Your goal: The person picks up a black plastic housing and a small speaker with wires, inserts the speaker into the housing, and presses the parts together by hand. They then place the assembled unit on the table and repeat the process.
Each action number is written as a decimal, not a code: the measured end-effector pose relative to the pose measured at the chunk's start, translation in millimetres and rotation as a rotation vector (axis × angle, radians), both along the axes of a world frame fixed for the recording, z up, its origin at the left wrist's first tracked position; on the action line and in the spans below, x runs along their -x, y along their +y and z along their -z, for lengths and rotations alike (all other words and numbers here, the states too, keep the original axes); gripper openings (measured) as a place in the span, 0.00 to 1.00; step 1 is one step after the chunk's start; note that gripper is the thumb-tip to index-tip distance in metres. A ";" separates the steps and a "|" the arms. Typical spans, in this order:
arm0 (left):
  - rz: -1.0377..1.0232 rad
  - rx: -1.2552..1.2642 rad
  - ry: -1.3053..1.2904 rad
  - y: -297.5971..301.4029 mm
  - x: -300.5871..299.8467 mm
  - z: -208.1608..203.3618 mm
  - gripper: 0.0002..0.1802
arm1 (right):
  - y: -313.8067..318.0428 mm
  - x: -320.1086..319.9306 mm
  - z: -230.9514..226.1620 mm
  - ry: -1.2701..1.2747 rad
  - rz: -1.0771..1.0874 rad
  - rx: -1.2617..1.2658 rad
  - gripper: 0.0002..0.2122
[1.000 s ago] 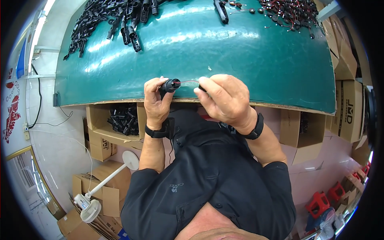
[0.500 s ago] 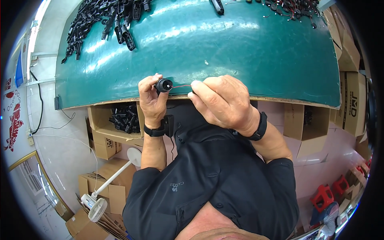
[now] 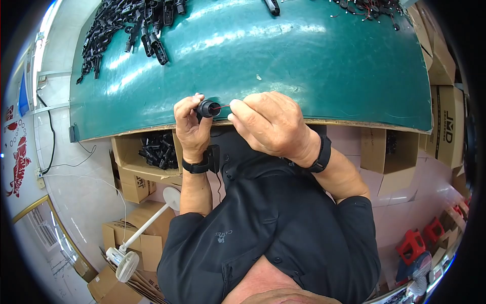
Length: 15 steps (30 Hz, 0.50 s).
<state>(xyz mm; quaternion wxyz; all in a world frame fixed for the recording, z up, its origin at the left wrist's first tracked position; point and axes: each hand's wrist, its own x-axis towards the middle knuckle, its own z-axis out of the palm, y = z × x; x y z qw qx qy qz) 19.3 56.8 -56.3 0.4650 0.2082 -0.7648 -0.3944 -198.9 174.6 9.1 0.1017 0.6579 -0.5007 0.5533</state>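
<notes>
My left hand point(image 3: 191, 129) is closed around a black cylindrical plastic housing point(image 3: 204, 108) just above the table's near edge. The round open mouth of the housing faces right, toward my other hand. A thin red wire point(image 3: 224, 106) runs from inside that mouth to the fingertips of my right hand point(image 3: 276, 124), which are pinched on it. Whatever else those fingers may hold is hidden behind them, and the wire's far end disappears in the dark opening.
On the green table point(image 3: 304, 66) a heap of black plastic parts point(image 3: 114, 30) lies far left. One dark elongated part point(image 3: 272, 6) lies at the far middle, with small red-wired parts point(image 3: 369, 9) far right. Below the edge, a cardboard box point(image 3: 126, 154) holds black pieces; a white fan point(image 3: 126, 263) stands lower left.
My right hand has moved left, closer to the housing, and less red wire shows between them. The white tip seen in the mouth before is out of sight. My left hand has hardly moved.
</notes>
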 end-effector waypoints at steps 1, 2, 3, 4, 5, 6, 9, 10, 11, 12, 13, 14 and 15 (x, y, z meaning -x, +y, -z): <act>0.001 -0.001 0.000 -0.1 -0.3 0.1 0.27 | 0.3 0.6 0.2 0.001 0.003 -0.003 0.16; 0.002 0.008 -0.008 -0.4 -0.8 0.0 0.27 | 0.6 0.8 0.5 0.002 0.006 -0.006 0.16; 0.003 0.017 -0.016 -0.7 -1.4 -0.1 0.27 | 0.7 0.6 0.9 0.001 0.007 -0.007 0.16; 0.005 0.026 -0.024 -0.8 -1.5 -0.2 0.27 | 0.6 0.1 1.3 0.003 0.006 -0.012 0.16; 0.006 0.025 -0.024 -0.4 -1.2 -0.2 0.27 | 0.3 -0.4 1.5 0.005 0.005 -0.017 0.16; -0.003 0.020 -0.026 0.4 -0.6 -0.2 0.27 | 0.0 -0.8 1.6 0.007 0.005 -0.022 0.16; -0.021 0.009 -0.030 1.2 1.0 -0.7 0.26 | -0.7 -1.5 1.4 0.011 0.006 -0.034 0.16; -0.022 0.017 -0.038 1.0 1.2 -1.3 0.26 | -0.9 -1.7 1.1 0.013 0.005 -0.040 0.16; -0.022 0.026 -0.045 0.7 1.4 -1.9 0.26 | -0.7 -2.0 0.5 0.014 0.003 -0.039 0.16; -0.024 0.035 -0.052 0.5 1.4 -2.3 0.26 | -0.3 -2.5 -0.3 -0.001 0.002 -0.062 0.16; -0.027 0.036 -0.051 0.5 1.2 -2.3 0.26 | 0.1 -3.0 -1.2 -0.016 0.000 -0.085 0.16; -0.030 0.035 -0.060 0.6 0.8 -2.0 0.27 | 0.1 -3.3 -2.1 -0.029 -0.002 -0.108 0.16; -0.035 0.034 -0.068 0.6 1.1 -1.9 0.27 | -0.3 -3.3 -1.9 -0.026 -0.006 -0.106 0.16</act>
